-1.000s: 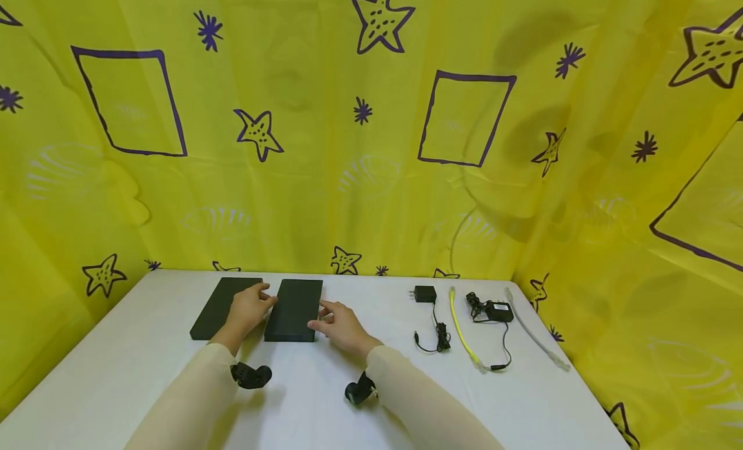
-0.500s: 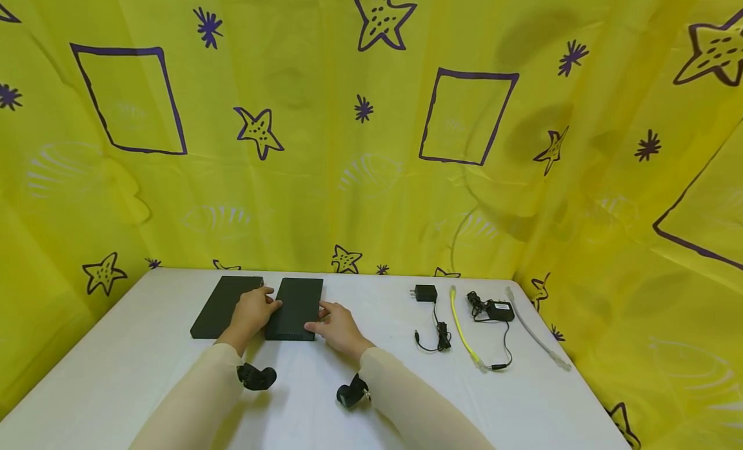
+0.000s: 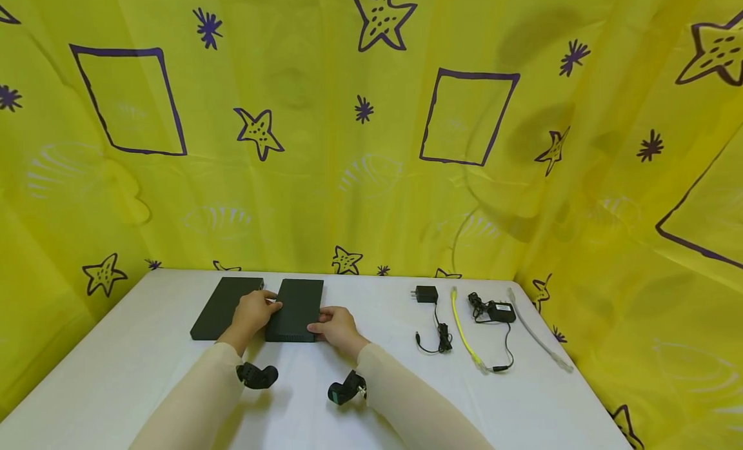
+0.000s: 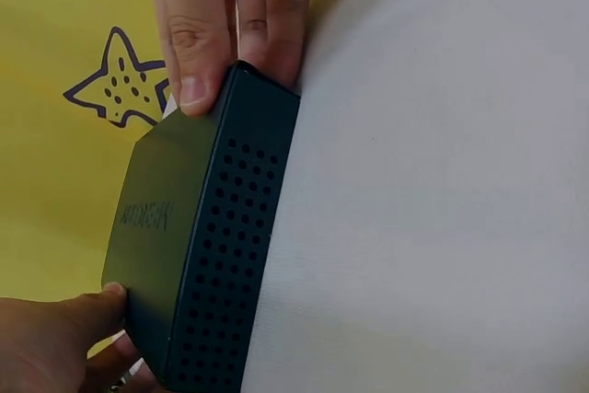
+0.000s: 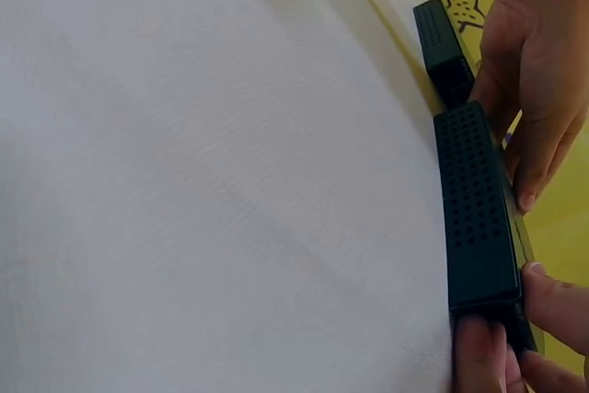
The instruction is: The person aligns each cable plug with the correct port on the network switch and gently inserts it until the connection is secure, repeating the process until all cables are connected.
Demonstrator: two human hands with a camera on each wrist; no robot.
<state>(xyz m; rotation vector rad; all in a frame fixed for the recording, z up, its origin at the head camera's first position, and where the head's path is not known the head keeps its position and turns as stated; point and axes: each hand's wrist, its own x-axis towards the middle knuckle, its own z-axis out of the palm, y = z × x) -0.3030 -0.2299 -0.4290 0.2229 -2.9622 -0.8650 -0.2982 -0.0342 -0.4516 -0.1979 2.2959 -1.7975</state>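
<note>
A dark flat box with a perforated front, resembling a network switch (image 3: 297,308), lies on the white table. My left hand (image 3: 253,313) grips its left side, thumb on the top face and fingers down along the edge. On the opposite side my right hand (image 3: 339,329) pinches the near right corner, its thumb (image 5: 555,306) on top and fingers at the side. The lettering on the top face (image 4: 147,213) is too blurred to read. A second dark box (image 3: 217,311) lies just left, partly behind my left hand.
To the right lie a black power adapter (image 3: 426,294) with a bundled cord, a yellow network cable (image 3: 464,331), another black adapter (image 3: 501,311) and a grey cable (image 3: 536,337). A yellow patterned curtain (image 3: 302,198) hangs behind the white table (image 3: 371,405).
My left hand has shifted slightly right, and its thumb now lies on the box's top. My right hand's fingers have drawn in at the right edge. The box stays about where it was.
</note>
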